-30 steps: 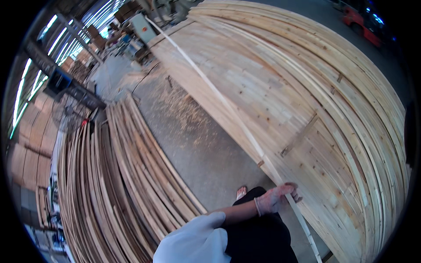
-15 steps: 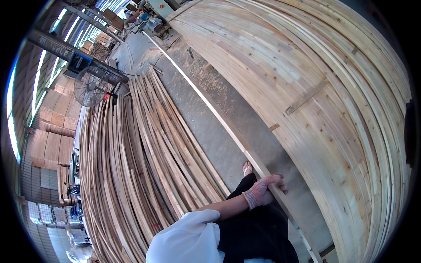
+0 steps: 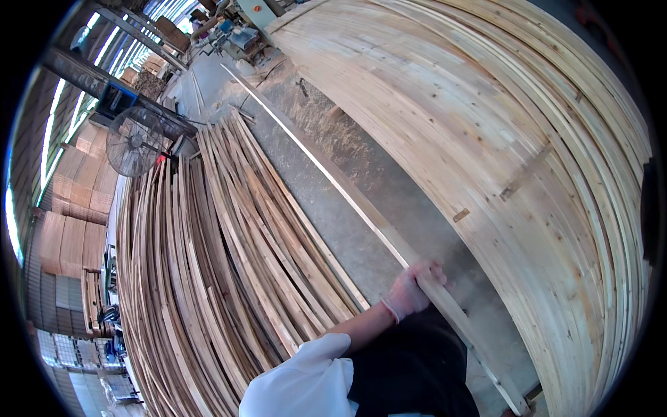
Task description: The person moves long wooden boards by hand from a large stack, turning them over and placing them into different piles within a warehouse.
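Note:
My left hand (image 3: 411,290), in a pale knitted glove with a reddish palm, is closed round a long, narrow wooden strip (image 3: 340,183). The fingers wrap over its far edge, nearer its close end than its distant one. From there the strip slants away up and left over the grey floor, towards a machine. Its close end reaches the lower edge of the picture, right of my dark trousers. My right hand does not show.
Many long strips (image 3: 264,257) lie side by side on the left. A large stack of jointed wood panels (image 3: 431,132) fills the right, with a small wood block (image 3: 460,215) on it. Further off are a fan (image 3: 135,142), a machine (image 3: 240,38) and sawdust (image 3: 337,128).
My left hand and the strip have shifted slightly up in the picture. The strip's far end shows apart from the machine. My sandalled foot is out of sight, and the view has swung a little.

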The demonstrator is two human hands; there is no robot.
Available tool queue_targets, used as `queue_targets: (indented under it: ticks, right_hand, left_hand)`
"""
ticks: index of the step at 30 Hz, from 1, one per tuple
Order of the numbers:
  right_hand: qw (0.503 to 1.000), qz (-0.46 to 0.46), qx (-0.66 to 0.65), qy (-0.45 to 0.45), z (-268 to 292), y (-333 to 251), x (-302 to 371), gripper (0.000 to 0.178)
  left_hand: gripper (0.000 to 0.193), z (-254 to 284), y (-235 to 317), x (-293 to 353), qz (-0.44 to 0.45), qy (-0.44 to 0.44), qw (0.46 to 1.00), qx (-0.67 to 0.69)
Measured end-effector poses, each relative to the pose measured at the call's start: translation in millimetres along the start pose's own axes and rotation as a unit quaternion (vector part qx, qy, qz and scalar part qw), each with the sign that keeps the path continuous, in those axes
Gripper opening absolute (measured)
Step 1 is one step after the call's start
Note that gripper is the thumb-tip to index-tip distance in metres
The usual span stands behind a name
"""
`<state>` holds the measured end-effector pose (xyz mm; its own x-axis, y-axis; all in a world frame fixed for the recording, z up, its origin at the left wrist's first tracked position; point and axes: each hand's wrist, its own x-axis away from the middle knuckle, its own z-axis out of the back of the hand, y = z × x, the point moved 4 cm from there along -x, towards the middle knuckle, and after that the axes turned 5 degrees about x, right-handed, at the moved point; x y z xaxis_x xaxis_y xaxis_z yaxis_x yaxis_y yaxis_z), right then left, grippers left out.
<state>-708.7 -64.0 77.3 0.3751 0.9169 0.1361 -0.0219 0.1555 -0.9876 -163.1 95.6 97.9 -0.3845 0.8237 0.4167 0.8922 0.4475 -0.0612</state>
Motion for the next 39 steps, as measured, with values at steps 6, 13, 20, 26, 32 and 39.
queue_targets:
  ticks: [6,13,20,26,32,39]
  right_hand:
    - [0.920,-0.256,-0.205,-0.213,-121,-19,130,0.037]
    - [0.808,-0.136,-0.213,-0.532,-308,-58,233,0.057]
    - [0.671,0.104,-0.194,-0.709,-480,-146,396,0.040]
    - [0.630,0.189,-0.182,-0.731,-495,-198,447,0.031]
    - [0.606,0.323,-0.115,-0.718,-508,-267,482,0.035]
    - [0.531,0.045,-0.120,-0.838,-532,-227,467,0.042]
  left_hand:
    - [0.047,-13,168,15,-0.133,0.040,0.989,0.060]
    - [0.067,-48,379,70,-0.422,-0.033,0.904,-0.064]
    - [0.089,-123,317,159,-0.526,0.130,0.332,-0.772]
    - [0.068,-160,253,173,-0.641,0.007,0.079,-0.763]
    - [0.045,-213,282,186,-0.714,0.086,-0.015,-0.694]
    - [0.018,-316,360,283,-0.798,0.206,-0.055,-0.564]
